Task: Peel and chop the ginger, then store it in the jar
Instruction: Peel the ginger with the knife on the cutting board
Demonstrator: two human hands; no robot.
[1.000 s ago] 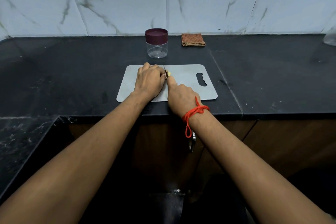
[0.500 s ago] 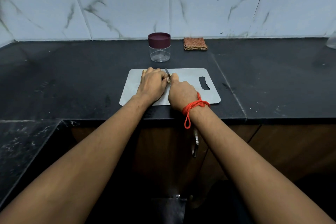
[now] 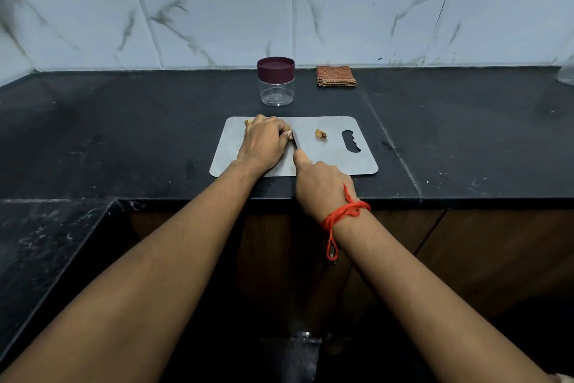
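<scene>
Behind everything runs the white marble-veined tile wall (image 3: 217,9), and below it lies the black stone countertop (image 3: 124,134), wide and dark, turning a corner at the left. On it, near the front edge, lies the flat grey cutting board (image 3: 335,162), its handle cut-out at the right end.

Now the hands, both on that board. The left hand (image 3: 264,143) is palm down on the board's left half, fingers curled over and pressing on the knobbly tan ginger root (image 3: 248,122), which peeks out at the far side of the knuckles. The right hand (image 3: 320,183) sits at the board's near edge, fingers wrapped round a handle it hides completely, forefinger stretched forward along the back of the blade.

Behind the board and apart from it stands the clear plastic jar (image 3: 275,82), upright, with its maroon lid on. To its right, against the wall, lies the folded brown checked cloth (image 3: 336,75). A red thread (image 3: 344,211) is tied round the right wrist, one end dangling.

The grey knife blade (image 3: 296,142) points away from the person, just beside the left fingertips. And there, a small cut ginger piece (image 3: 321,133), lying alone on the board between the blade and the cut-out.
</scene>
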